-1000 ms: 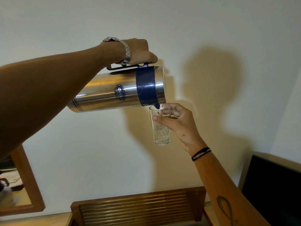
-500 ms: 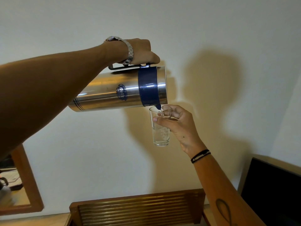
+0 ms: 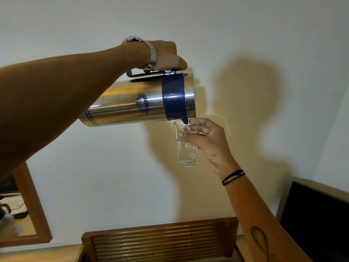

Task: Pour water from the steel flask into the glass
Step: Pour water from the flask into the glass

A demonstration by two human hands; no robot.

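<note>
The steel flask (image 3: 132,104), with a blue collar and blue logo, is held almost level in the air, spout end to the right. My left hand (image 3: 166,55) grips its dark handle on top. A thin stream of water runs from the blue spout into the clear glass (image 3: 186,148), which is upright just below the spout. My right hand (image 3: 207,142) wraps around the glass from the right, thumb across its front. Water fills over half of the glass, up to about my thumb, with bubbles in it.
A white wall lies behind everything. A slatted wooden chair back (image 3: 160,241) stands below the glass. A wood-framed mirror (image 3: 32,210) is at the lower left, and a dark screen (image 3: 317,220) at the lower right.
The water level in the glass has risen. The flask and glass have stayed nearly in place, drifting slightly downward in the view.
</note>
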